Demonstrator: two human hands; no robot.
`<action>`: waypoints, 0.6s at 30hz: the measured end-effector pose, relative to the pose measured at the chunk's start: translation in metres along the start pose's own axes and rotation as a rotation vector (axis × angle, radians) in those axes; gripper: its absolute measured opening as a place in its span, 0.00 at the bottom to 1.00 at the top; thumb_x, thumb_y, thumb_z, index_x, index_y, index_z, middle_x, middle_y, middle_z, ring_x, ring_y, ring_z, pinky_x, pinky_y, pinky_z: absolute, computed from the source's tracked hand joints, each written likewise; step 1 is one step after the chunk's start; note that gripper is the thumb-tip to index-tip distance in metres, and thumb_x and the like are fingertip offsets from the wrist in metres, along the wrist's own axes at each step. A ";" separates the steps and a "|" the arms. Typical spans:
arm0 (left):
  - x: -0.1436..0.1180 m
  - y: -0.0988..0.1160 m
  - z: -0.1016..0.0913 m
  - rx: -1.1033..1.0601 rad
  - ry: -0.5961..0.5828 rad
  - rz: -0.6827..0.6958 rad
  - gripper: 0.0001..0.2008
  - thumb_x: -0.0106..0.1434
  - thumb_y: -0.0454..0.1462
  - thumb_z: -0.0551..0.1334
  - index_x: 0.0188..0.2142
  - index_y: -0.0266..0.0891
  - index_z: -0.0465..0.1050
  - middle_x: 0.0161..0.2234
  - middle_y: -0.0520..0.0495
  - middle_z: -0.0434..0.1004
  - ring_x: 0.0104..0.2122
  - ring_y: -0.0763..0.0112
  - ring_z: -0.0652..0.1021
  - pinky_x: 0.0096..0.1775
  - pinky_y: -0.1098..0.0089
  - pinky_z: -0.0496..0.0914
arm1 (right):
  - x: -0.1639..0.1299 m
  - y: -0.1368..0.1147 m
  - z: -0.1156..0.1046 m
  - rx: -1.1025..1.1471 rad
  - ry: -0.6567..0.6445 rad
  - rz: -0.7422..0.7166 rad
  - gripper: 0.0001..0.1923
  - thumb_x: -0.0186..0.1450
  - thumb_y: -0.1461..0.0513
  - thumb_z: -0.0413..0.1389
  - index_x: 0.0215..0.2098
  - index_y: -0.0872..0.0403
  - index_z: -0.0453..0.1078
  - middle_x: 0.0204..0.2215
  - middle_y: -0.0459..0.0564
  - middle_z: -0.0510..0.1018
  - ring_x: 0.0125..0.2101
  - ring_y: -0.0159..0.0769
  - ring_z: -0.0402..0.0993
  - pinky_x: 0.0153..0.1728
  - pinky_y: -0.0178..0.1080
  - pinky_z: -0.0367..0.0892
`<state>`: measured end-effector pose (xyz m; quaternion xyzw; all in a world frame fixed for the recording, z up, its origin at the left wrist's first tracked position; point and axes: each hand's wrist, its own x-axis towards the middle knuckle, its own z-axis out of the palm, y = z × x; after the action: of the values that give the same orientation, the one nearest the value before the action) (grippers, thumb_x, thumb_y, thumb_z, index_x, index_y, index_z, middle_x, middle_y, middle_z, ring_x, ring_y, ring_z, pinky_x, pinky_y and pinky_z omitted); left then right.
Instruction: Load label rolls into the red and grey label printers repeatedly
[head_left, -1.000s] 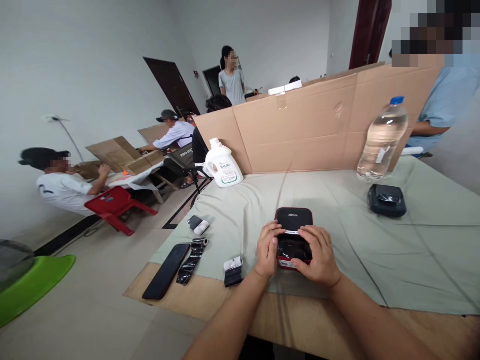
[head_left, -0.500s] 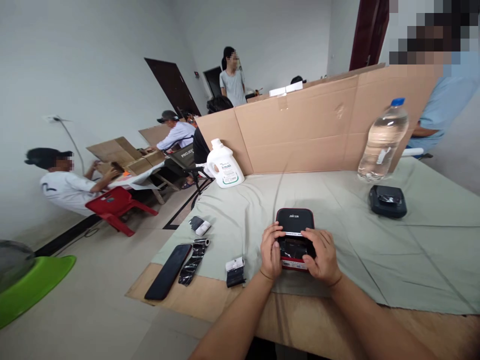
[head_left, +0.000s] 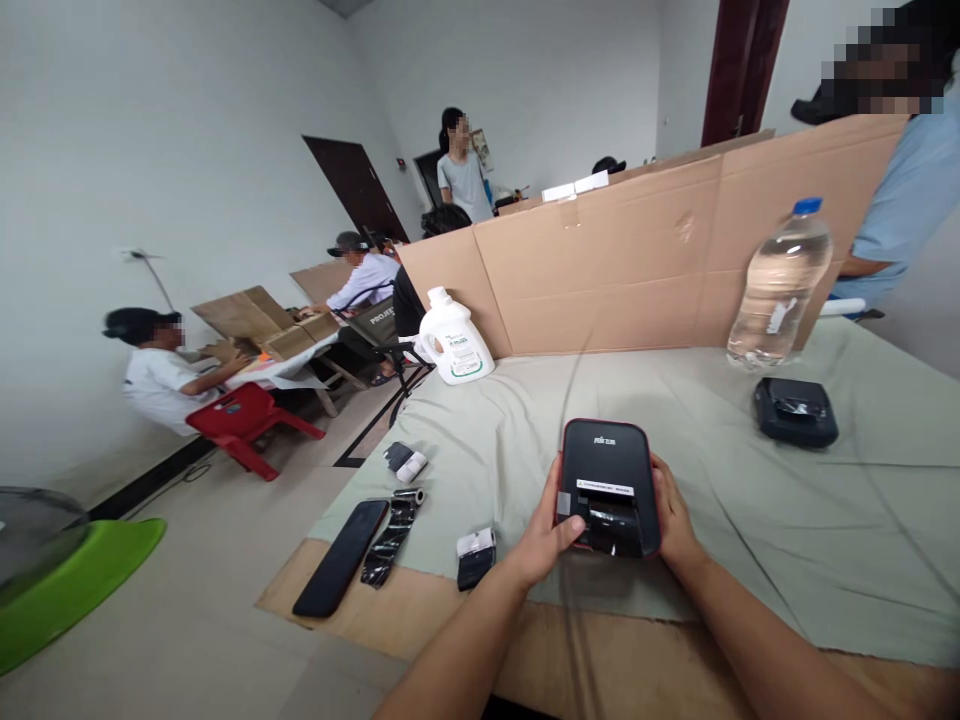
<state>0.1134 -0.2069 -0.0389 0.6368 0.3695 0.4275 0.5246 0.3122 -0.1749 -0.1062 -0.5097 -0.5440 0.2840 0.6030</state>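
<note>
My left hand (head_left: 545, 532) grips the left side of a small black printer (head_left: 611, 460) with a red edge, its thumb resting on the front of the top. My right hand (head_left: 675, 515) is wrapped round the printer's right side, with most of its fingers hidden behind it. The printer's top face is tilted towards me and shows pale lettering, a white warning strip and a dark glossy window or film near the front. Left of my left hand lies a small black-and-white roll or packet (head_left: 477, 558).
On the cloth-covered table (head_left: 675, 400) lie a dark phone-like slab (head_left: 341, 558), a black ribbon roll (head_left: 391, 537), another small packet (head_left: 406, 461) and a second black device (head_left: 795, 412). A white jug (head_left: 457, 345) and a water bottle (head_left: 780, 285) stand by the cardboard screen (head_left: 600, 270). Several people are beyond.
My hands have moved from the printer's top and front to its two sides. The printer now looks larger and tilted towards me, its lid flush. The view has shifted slightly.
</note>
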 end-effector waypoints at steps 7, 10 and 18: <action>0.041 -0.008 -0.053 -0.295 0.352 -0.186 0.30 0.59 0.52 0.56 0.56 0.38 0.64 0.52 0.42 0.74 0.50 0.55 0.75 0.51 0.56 0.68 | -0.010 0.006 0.008 -0.016 -0.256 -0.041 0.24 0.69 0.51 0.45 0.61 0.49 0.58 0.58 0.55 0.67 0.52 0.42 0.70 0.52 0.50 0.66; 0.076 -0.007 -0.100 -0.389 0.530 -0.244 0.21 0.59 0.47 0.57 0.46 0.35 0.71 0.38 0.43 0.81 0.38 0.58 0.80 0.43 0.59 0.73 | -0.011 0.008 0.011 -0.065 -0.272 0.026 0.22 0.68 0.51 0.46 0.57 0.50 0.62 0.53 0.56 0.72 0.42 0.40 0.76 0.45 0.47 0.71; 0.151 0.003 -0.204 -0.462 0.836 -0.219 0.14 0.62 0.39 0.56 0.42 0.32 0.72 0.29 0.44 0.80 0.31 0.61 0.80 0.39 0.61 0.73 | -0.010 -0.004 0.012 -0.199 -0.297 0.068 0.21 0.65 0.48 0.48 0.48 0.52 0.68 0.42 0.53 0.78 0.38 0.41 0.76 0.37 0.43 0.72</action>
<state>-0.0222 0.0034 0.0046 0.2351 0.5087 0.6598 0.5007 0.2978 -0.1814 -0.1071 -0.5374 -0.6350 0.3211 0.4527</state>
